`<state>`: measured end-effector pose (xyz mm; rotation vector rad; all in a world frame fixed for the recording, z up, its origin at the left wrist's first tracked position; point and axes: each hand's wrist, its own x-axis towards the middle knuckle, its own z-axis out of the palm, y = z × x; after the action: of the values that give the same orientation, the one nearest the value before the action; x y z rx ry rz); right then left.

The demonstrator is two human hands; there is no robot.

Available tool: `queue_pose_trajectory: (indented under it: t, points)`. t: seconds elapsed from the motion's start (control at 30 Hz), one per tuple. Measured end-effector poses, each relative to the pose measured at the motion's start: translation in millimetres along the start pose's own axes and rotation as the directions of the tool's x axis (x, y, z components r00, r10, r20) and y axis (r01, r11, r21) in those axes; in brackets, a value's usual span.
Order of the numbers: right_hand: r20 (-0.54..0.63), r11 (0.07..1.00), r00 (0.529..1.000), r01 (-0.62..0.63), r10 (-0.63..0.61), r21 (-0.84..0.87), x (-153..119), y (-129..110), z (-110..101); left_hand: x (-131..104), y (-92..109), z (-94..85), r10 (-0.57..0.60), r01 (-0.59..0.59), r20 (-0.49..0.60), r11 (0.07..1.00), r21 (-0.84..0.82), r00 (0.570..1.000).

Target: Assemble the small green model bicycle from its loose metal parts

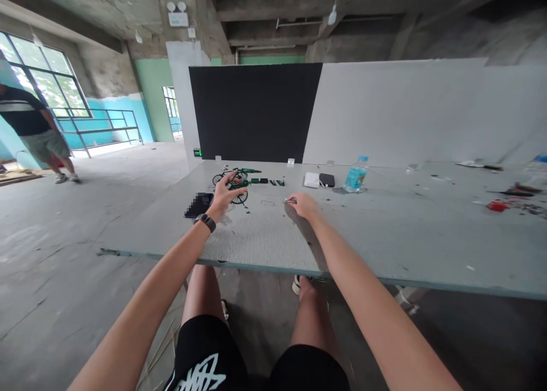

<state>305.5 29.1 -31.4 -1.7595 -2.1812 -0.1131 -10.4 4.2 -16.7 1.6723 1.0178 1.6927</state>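
My left hand (221, 198) is curved around a small green model bicycle (240, 184), its thumb and fingers on either side of the green frame. A black spoked wheel (240, 198) shows just below the thumb. Behind this hand are another dark wheel (217, 179) and a long green piece (250, 171). My right hand (303, 204) rests low over the table, its fingertips pinched on a small thin silvery piece (291, 200), too small to name. Small dark green parts (277, 183) and a dark block (260, 180) lie between and beyond the hands.
A phone (199, 205) lies left of my left wrist. Farther back are a white case (311, 179), a dark case (327, 180) and a bottle (355, 175) of blue liquid. Tools and a red item (497, 206) lie far right. A person (32, 123) stands at far left.
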Motion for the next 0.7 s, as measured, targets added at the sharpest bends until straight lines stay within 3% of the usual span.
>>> queue_pose_trajectory:
  t: [0.07, 0.13, 0.27, 0.47, 0.7]
  points:
    - [0.003, 1.0, 1.0, -0.002, 0.002, 0.013, 1.2, 0.9, 0.1, 7.6, -2.5, -14.4, 0.094, -0.081, -0.059, 0.978, 0.192, 0.994]
    - [0.012, 1.0, 1.0, -0.002, 0.001, 0.024, 3.1, 1.8, 0.6, 13.1, -3.1, -29.4, 0.156, -0.148, 0.009, 0.917, 0.371, 0.988]
    - [0.014, 0.999, 1.0, -0.01, 0.01, 0.03, 5.7, 3.9, 3.0, 17.9, -6.4, -48.1, 0.172, -0.221, 0.141, 0.817, 0.532, 0.975]
    - [0.022, 0.999, 0.999, -0.036, 0.036, 0.026, 4.8, 4.8, 3.5, 19.6, -17.8, -43.5, 0.101, -0.201, 0.196, 0.771, 0.604, 0.975]
    - [0.031, 0.997, 0.997, -0.078, 0.078, 0.011, 4.1, 1.2, 2.1, 16.5, -14.4, -37.2, 0.094, -0.135, 0.102, 0.814, 0.564, 0.99]
